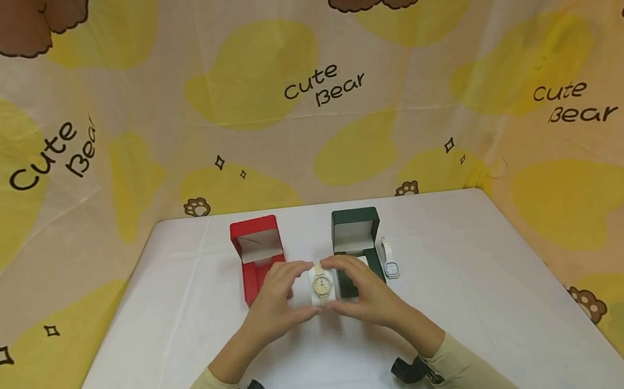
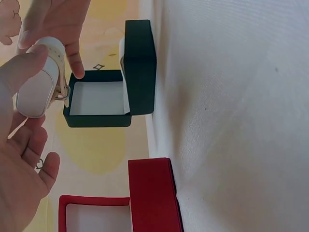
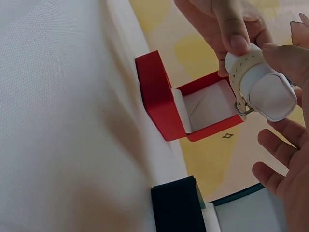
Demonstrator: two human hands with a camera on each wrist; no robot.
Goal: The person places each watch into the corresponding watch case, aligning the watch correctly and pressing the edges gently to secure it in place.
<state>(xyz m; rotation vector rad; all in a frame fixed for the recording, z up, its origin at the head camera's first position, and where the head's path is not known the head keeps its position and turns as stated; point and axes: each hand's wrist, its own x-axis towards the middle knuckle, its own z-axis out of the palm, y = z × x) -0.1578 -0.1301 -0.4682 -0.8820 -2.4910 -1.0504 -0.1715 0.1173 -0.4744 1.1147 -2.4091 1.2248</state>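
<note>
The left hand [image 1: 280, 302] and the right hand [image 1: 364, 290] hold a small white cushion [image 1: 315, 297] from opposite ends, thumb and fingers of each clamped on it. A watch [image 1: 321, 286] with a cream strap wraps round the cushion (its dial faces up), above the white table [image 1: 190, 334]. Just beyond the hands stand a red box [image 1: 250, 283] and a green box [image 1: 354, 216], both lids up; a second watch [image 1: 391, 268] lies beside the green one.
</note>
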